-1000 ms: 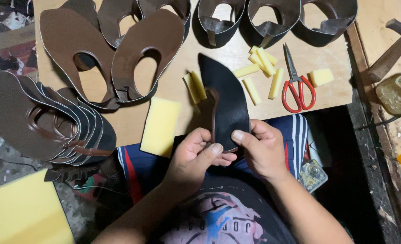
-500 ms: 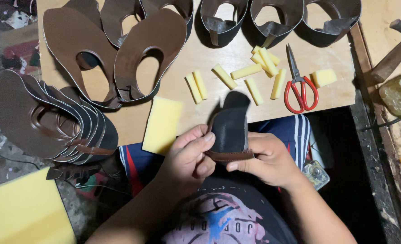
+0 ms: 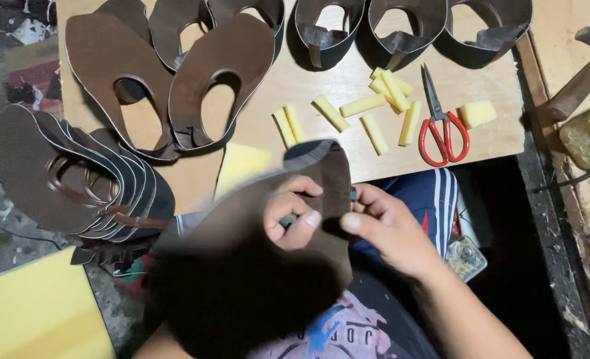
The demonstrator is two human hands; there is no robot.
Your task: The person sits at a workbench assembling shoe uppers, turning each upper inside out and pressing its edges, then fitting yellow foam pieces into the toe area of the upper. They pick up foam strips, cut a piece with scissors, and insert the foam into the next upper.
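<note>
Brown leather shoe upper [image 3: 255,266], blurred and broad, is held over the person's lap just below the near edge of the wooden board [image 3: 288,86]. The left hand [image 3: 295,213] curls around it, fingers wrapped over the top and thumb pressed against its dark inner face. The right hand [image 3: 381,229] pinches the upper's right edge between thumb and forefinger, close beside the left hand.

On the board lie several flat brown uppers [image 3: 175,80] with oval openings, and three dark curved ones [image 3: 408,26] stand along the far edge. Yellow foam strips [image 3: 368,110] are scattered near the middle, with red-handled scissors [image 3: 441,126] just right of them and a yellow foam cube [image 3: 478,113] beside the scissors. A larger yellow foam piece [image 3: 242,166] lies near the board's near edge, partly hidden by the held upper. A fanned stack of brown uppers [image 3: 69,173] sits to the left, and a big yellow foam sheet [image 3: 36,312] lies at the lower left. A hammer [image 3: 581,73] rests at the right edge.
</note>
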